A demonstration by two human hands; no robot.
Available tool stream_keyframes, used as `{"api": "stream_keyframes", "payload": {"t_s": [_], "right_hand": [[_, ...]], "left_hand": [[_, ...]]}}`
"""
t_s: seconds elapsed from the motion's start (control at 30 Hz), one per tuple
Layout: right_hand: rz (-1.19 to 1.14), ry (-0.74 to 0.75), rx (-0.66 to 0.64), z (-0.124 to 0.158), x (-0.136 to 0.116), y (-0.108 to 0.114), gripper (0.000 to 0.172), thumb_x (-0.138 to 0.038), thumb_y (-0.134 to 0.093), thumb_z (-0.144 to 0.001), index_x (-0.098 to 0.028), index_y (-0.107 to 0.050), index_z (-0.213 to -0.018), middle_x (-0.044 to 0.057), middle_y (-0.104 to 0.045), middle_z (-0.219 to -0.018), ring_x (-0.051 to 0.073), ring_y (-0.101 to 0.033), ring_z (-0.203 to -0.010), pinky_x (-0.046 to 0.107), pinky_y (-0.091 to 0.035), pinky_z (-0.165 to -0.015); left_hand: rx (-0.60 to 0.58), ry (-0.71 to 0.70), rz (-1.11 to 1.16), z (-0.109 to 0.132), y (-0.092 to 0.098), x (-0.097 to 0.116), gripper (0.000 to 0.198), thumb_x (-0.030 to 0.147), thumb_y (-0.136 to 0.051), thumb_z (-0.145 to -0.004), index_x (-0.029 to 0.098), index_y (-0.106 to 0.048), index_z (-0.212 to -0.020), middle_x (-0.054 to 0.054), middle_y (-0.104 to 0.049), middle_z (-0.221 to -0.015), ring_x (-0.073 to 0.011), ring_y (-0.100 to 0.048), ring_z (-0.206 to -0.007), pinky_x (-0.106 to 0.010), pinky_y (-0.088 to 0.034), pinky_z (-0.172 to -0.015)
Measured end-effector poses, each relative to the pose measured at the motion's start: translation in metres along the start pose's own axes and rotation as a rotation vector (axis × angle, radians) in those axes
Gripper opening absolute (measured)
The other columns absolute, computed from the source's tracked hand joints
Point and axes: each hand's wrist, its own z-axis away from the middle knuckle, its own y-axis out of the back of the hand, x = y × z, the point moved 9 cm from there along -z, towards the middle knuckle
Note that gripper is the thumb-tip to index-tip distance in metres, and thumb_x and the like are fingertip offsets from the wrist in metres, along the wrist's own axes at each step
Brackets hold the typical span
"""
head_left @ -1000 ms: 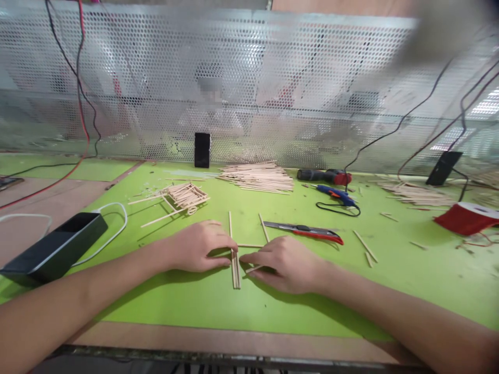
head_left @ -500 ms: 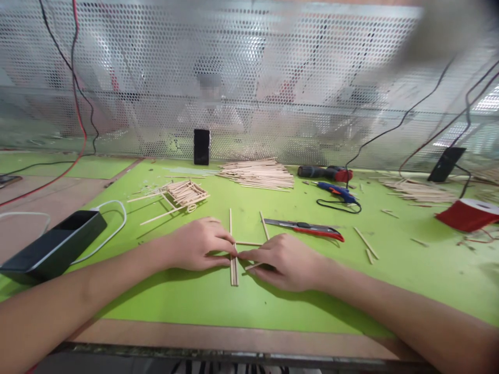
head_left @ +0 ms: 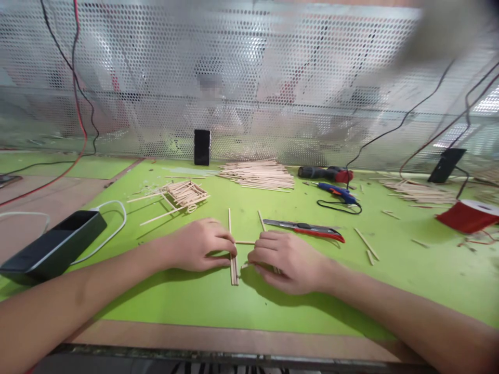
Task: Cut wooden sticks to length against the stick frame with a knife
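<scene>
The left hand point(head_left: 200, 245) lies palm down, its fingers bent and its thumb and fingertips brought in on a row of sticks point(head_left: 234, 274), which it pins to the counter point(head_left: 175, 309). The right hand point(head_left: 290, 259) is loosely curled just across from it, thumb and fingertips nearly together on a short stick point(head_left: 245, 266) whose end pokes out toward the row. How firmly either hand grips cannot be told.

Between and just beyond the hands, a crosspiece point(head_left: 245, 242) runs from the row toward a slanting stick point(head_left: 261, 221) that passes under the right hand; a long stick point(head_left: 230, 221) points away beyond the left fingertips.

For good work here, the left fingertips should press straight down and keep the row's ends level, while the right hand brings the short stick in low and square, without its knuckles nudging the slanting stick. Thin sticks like these probably roll easily, so a light touch suits best.

Just beyond the right hand lies a utility knife point(head_left: 304, 227), close enough to mind; farther out is a blue glue gun point(head_left: 337, 192). Ahead of the left hand sits a small stick frame point(head_left: 185, 195), and a pile of sticks point(head_left: 257, 175) lies beyond both.
</scene>
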Motion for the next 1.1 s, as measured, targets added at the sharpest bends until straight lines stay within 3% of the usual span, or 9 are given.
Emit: {"api": "stream_keyframes", "payload": {"t_s": [0.13, 0.23, 0.9, 1.1], "right_hand": [[0.057, 0.05, 0.007, 0.0, -0.006, -0.001, 0.017, -0.02, -0.055, -0.108, -0.019, -0.072, -0.111, 0.006, -0.075, -0.105, 0.02, -0.06, -0.093, 0.035, -0.044, -0.086], [0.066, 0.052, -0.005, 0.003, -0.005, -0.001, 0.018, -0.019, -0.057, -0.108, -0.021, -0.073, -0.113, 0.005, -0.075, -0.111, 0.019, -0.06, -0.095, 0.035, -0.044, -0.088], [0.069, 0.106, 0.001, 0.006, -0.008, -0.002, 0.019, -0.016, -0.06, -0.107, -0.024, -0.077, -0.113, 0.005, -0.076, -0.11, 0.016, -0.062, -0.092, 0.032, -0.044, -0.082], [0.104, 0.155, 0.165, 0.008, -0.013, 0.02, 0.019, -0.018, -0.055, -0.11, -0.02, -0.073, -0.117, 0.005, -0.077, -0.104, 0.016, -0.063, -0.088, 0.033, -0.045, -0.08]], "left_hand": [[-0.001, 0.008, 0.0, 0.0, 0.001, -0.001, 0.02, 0.037, -0.066, -0.106, 0.023, -0.077, -0.114, -0.008, -0.079, -0.114, -0.0233, -0.074, -0.101, -0.037, -0.05, -0.093], [-0.004, 0.013, 0.005, 0.001, 0.0, -0.001, 0.019, 0.037, -0.066, -0.106, 0.023, -0.077, -0.114, -0.008, -0.079, -0.115, -0.0233, -0.074, -0.101, -0.036, -0.051, -0.092], [-0.014, 0.02, 0.021, 0.001, -0.003, -0.002, 0.019, 0.033, -0.065, -0.106, 0.023, -0.077, -0.118, -0.009, -0.078, -0.119, -0.024, -0.075, -0.103, -0.035, -0.053, -0.09], [-0.008, 0.0, 0.008, 0.003, -0.001, -0.001, 0.021, 0.032, -0.064, -0.107, 0.026, -0.078, -0.121, -0.008, -0.078, -0.122, -0.0235, -0.075, -0.102, -0.035, -0.053, -0.09]]}}
